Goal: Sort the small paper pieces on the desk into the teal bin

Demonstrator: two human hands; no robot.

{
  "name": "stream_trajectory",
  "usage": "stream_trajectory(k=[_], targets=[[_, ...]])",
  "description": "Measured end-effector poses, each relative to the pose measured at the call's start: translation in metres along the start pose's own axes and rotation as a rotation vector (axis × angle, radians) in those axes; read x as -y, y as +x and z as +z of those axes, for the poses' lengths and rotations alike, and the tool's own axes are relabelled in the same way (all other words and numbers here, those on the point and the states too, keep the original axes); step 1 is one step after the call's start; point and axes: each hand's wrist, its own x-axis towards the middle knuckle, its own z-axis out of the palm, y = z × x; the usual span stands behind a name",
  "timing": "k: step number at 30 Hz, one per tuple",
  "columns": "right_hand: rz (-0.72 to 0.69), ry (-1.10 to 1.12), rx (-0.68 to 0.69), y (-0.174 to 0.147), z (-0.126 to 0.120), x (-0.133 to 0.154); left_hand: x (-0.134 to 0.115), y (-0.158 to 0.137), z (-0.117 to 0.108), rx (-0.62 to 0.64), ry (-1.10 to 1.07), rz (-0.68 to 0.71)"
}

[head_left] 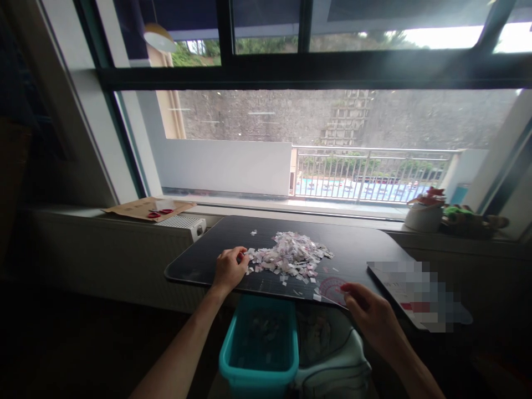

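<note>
A heap of small cut paper pieces lies on the dark tabletop. At the heap's left edge is my left hand, its fingers curled round something small and red that I cannot make out. My right hand is at the table's front edge, to the right of the heap. Its thumb and fingers pinch a clear protractor with red markings, which lies low over the tabletop beside a few loose scraps.
Below the front edge stands a turquoise bin with paper scraps inside, next to a pale bag. A blurred-out sheet lies at right. Red-handled scissors rest on brown paper by the window; a pot stands on the sill.
</note>
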Motion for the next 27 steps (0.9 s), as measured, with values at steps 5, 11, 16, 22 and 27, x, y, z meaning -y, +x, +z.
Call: stream_trajectory(k=[5, 11, 16, 22, 27], targets=[[0.005, 0.061, 0.039, 0.003, 0.006, -0.004, 0.0, 0.0, -0.001, 0.003, 0.001, 0.0], [0.055, 0.155, 0.087, 0.004, -0.002, -0.008, 0.001, -0.001, 0.0, 0.001, 0.003, 0.001], [0.102, 0.198, 0.105, 0.007, -0.005, -0.012, 0.0, 0.0, 0.0, 0.0, 0.005, 0.006], [0.079, 0.207, 0.184, 0.009, -0.006, -0.015, 0.001, 0.0, 0.0, 0.003, 0.006, 0.006], [0.084, 0.229, 0.166, 0.008, -0.004, -0.015, 0.001, 0.0, 0.001, 0.002, 0.003, 0.009]])
